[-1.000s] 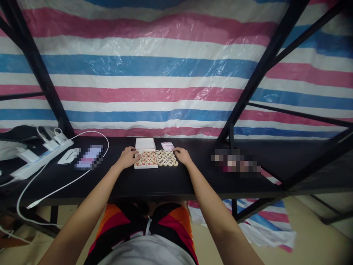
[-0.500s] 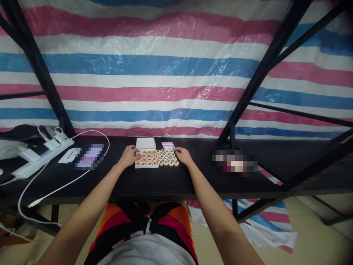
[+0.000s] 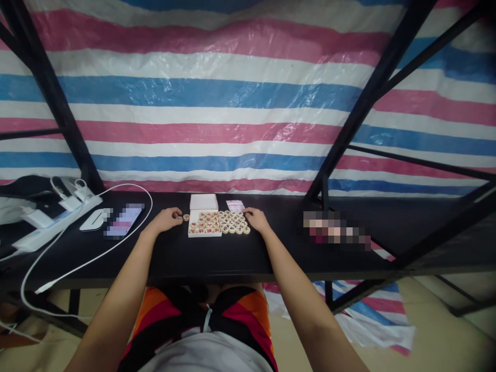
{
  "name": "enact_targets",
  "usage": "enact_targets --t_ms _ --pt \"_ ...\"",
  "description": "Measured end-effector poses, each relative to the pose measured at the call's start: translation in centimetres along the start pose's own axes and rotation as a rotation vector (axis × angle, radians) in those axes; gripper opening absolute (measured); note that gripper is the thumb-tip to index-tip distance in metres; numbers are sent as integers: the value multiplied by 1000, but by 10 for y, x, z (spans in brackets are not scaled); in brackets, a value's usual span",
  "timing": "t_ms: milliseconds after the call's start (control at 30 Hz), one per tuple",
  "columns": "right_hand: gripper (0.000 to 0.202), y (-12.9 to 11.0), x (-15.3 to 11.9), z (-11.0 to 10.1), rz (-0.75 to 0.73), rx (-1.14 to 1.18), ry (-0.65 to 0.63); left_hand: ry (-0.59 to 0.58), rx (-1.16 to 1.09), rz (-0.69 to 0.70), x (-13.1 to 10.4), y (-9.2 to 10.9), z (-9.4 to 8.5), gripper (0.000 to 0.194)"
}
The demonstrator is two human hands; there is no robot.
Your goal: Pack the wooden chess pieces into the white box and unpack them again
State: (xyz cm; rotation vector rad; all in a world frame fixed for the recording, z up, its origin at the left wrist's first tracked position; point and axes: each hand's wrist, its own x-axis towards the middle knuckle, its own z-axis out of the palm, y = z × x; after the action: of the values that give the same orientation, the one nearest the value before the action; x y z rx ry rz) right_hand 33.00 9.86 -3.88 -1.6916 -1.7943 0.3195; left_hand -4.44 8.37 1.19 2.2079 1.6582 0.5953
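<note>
A white open box (image 3: 204, 234) holds several Chinese chess pieces (image 3: 208, 223) with red characters; a gap shows at its back left corner. Just left of the box, one loose chess piece (image 3: 186, 217) lies on the black table. My left hand (image 3: 167, 219) is beside that piece, thumb and fingers closed around what looks like another chess piece, mostly hidden. Against the box's right side, several pieces with dark characters (image 3: 234, 223) are packed in rows. My right hand (image 3: 256, 219) rests at their right back edge, fingers extended and fingertips by the pieces, holding nothing visible.
The box lid (image 3: 203, 202) stands behind the box, and a pink-and-white paper (image 3: 235, 205) lies behind the dark pieces. Left are a phone (image 3: 124, 220), a white cable (image 3: 89, 261) and a power strip (image 3: 54, 219). A blurred item (image 3: 333, 227) lies right. Black frame posts flank the table.
My left hand has moved left, out of the box and onto the table. A loose piece now shows left of the box, where the hand was before. My right hand has stayed put.
</note>
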Motion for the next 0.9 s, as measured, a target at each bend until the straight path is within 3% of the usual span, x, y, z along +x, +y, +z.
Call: enact_targets --t_ms 167,433,700,900 --pt "32 0 -1 -1 4 7 2 -48 -47 15 -4 8 0 43" --pt "31 4 2 2 8 -8 8 -23 -25 65 -1 11 4 34" --pt "32 3 1 1 -5 -2 8 -65 -15 73 1 8 9 54" --pt "32 3 2 2 3 3 9 -62 40 118 2 9 10 46"
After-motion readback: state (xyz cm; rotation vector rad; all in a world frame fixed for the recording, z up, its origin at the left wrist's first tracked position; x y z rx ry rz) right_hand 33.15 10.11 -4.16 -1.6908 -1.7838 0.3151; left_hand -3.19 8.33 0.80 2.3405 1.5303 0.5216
